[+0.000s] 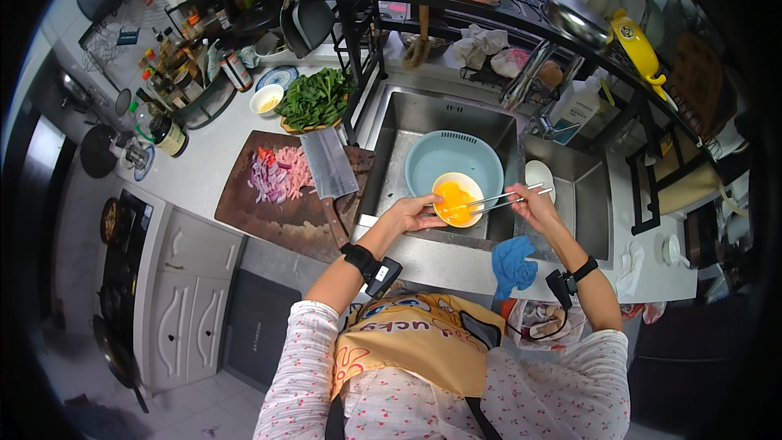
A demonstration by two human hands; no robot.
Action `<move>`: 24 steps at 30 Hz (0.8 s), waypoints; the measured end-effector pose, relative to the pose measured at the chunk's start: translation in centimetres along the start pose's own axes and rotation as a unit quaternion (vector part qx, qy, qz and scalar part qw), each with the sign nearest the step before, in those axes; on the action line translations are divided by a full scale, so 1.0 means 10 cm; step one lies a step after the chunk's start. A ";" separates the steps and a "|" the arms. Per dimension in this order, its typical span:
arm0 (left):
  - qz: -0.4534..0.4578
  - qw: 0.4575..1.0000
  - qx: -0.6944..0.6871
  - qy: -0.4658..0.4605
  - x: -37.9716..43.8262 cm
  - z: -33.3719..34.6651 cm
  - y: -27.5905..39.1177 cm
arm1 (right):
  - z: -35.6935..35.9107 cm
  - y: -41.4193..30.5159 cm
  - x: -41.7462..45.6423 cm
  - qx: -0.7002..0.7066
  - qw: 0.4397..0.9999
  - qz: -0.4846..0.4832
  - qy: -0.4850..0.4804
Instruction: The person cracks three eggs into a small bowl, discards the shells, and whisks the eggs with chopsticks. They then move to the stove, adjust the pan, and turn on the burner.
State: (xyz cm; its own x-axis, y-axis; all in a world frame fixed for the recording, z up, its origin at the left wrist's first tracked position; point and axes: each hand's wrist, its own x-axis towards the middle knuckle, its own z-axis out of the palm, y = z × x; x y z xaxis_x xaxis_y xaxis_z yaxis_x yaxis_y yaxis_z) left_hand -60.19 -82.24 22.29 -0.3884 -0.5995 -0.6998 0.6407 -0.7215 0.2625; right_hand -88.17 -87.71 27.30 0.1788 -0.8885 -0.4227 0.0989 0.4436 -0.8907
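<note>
Over the sink, my left hand (416, 212) grips the rim of a small white bowl (476, 185) with a yellow edge. Raw egg yolks (453, 201) lie in the bowl. Metal chopsticks (502, 197) are held in my right hand (535, 208), their tips in the egg. Below the bowl, a blue-grey plastic basin (453, 150) stands in the larger basin of the steel sink. To the left, a wooden cutting board (244, 208) bears sliced red onion (269, 180), strips of pink meat (296, 168) and a cleaver (328, 165).
Leafy greens (314, 98) and a small bowl of minced food (267, 100) sit behind the board. A blue cloth (514, 263) hangs at the counter's front edge. The faucet (547, 125) and a black metal rack (525, 18) rise behind the sink. A white dish (539, 178) is in the smaller basin.
</note>
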 end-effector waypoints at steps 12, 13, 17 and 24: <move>0.005 1.000 0.003 0.011 -0.05 0.02 0.02 | 0.08 -0.04 -0.08 0.009 1.000 0.007 -0.023; 0.005 1.000 0.002 0.007 -0.06 0.02 0.02 | 0.06 -0.06 -0.09 0.004 0.999 0.015 -0.030; 0.007 1.000 -0.002 0.024 -0.07 0.04 0.03 | 0.17 -0.11 -0.14 -0.016 1.000 0.024 -0.002; 0.012 1.000 0.001 0.015 -0.06 0.03 0.02 | 0.14 -0.18 -0.14 -0.040 0.998 0.002 -0.042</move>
State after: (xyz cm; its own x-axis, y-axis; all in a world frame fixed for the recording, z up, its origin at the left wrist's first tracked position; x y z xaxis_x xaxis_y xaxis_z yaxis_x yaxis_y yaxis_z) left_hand -59.97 -82.09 22.97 -0.3526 -0.6062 -0.7129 0.6488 -0.7074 0.2806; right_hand -87.26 -87.08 29.76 0.2601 -0.8725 -0.4136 0.0209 0.4333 -0.9010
